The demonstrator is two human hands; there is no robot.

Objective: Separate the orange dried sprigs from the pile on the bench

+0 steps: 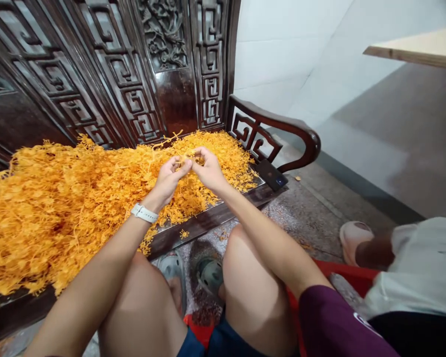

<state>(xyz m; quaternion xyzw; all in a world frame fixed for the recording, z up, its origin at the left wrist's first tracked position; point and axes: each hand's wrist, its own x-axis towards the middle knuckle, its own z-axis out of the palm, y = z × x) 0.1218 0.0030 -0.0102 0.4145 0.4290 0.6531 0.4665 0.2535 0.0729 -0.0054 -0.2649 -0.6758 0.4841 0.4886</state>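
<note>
My left hand point(168, 177) and my right hand point(208, 171) meet at the fingertips over a large heap of orange-yellow plastic sprigs point(70, 198). Both hands are closed in a pinch on a yellow branching sprig point(188, 154), which the fingers partly cover. More of the same sprigs lie under and around the hands, so where the held one ends is hard to see. A white watch point(144, 212) is on my left wrist.
The heap lies on a dark carved wooden bench point(223, 214) with a curved armrest point(305, 130). A black phone point(270, 174) rests at the bench's right end. Another person's pale clothing point(423, 267) and shoe point(353, 238) are at right. A wooden board point(419, 47) juts in above.
</note>
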